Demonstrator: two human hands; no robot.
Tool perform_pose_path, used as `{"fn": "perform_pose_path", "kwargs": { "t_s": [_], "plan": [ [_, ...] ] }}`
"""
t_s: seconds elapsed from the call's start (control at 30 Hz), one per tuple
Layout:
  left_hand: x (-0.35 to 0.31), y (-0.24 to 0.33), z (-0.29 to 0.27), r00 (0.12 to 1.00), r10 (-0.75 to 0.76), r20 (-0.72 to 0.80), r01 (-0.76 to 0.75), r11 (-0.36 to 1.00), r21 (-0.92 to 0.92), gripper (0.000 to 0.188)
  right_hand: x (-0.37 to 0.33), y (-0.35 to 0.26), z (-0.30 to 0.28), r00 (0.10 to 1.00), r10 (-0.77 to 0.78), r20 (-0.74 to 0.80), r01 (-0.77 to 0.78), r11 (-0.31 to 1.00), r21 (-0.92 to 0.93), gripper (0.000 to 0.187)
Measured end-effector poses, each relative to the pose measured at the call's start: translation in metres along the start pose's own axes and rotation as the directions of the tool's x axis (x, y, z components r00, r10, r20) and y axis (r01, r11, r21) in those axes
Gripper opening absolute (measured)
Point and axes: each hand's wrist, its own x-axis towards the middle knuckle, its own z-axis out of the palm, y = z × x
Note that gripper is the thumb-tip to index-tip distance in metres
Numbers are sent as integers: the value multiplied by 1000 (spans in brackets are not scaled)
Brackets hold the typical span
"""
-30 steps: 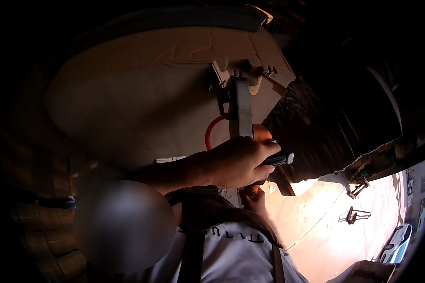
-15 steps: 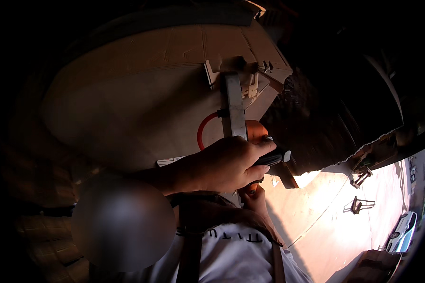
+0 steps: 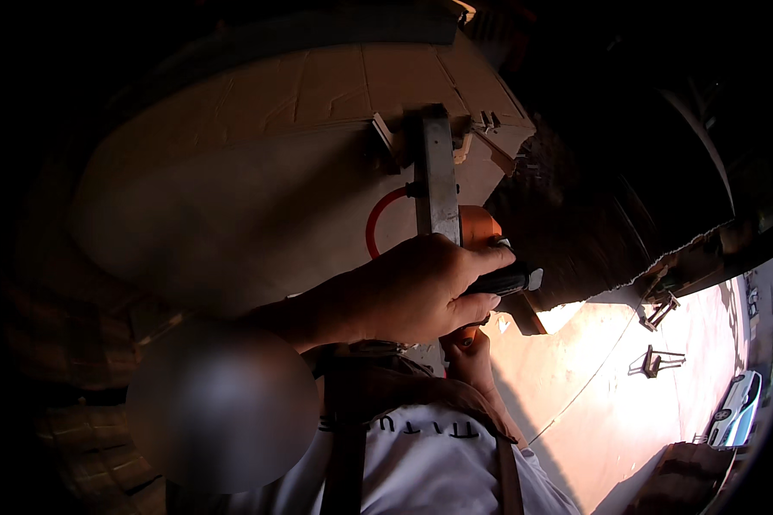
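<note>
An orange power tool [image 3: 480, 223] with a long grey metal bar [image 3: 439, 176] points away from me. My left hand [image 3: 412, 287] is closed round its black handle [image 3: 511, 281], the thumb and fingers wrapping over it. Close to my body, my right hand [image 3: 474, 362] is closed on the orange rear end of the tool; some of its fingers are hidden. A red tube [image 3: 372, 225] curves out from the bar's left side. The bar's far end reaches small pale pieces [image 3: 386, 133] at the edge of a large tan surface [image 3: 206, 202]; exact contact is too dark to tell.
To the right hangs a dark sheet with a ragged edge [image 3: 661, 270]. Beyond it, on sunlit ground, stand two small dark stands [image 3: 653, 362] and a white car [image 3: 734, 412]. Stacked brown blocks [image 3: 86, 429] lie at the lower left in shadow.
The tool and both hands have shifted slightly right, and the bar's tip sits farther forward. Both hands keep their hold.
</note>
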Motion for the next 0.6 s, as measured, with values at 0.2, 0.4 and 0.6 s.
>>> {"fn": "perform_pose_path", "kwargs": {
  "t_s": [0.2, 0.4, 0.6],
  "plan": [
    [0, -9, 8, 990, 101, -94, -97, 994, 39, 42, -3, 0, 1, 1000, 4, 27, -3, 999, -35, 17],
    [1, -14, 15, 971, 206, -123, -193, 976, 104, 42, -5, 6, 0, 1000, 2, -1, -2, 1000, -3, 19],
    [-6, 13, -6, 999, -26, 46, 25, 999, 22, 44, -7, 3, 7, 997, -44, -69, 42, 999, -33, 20]
  ]
}}
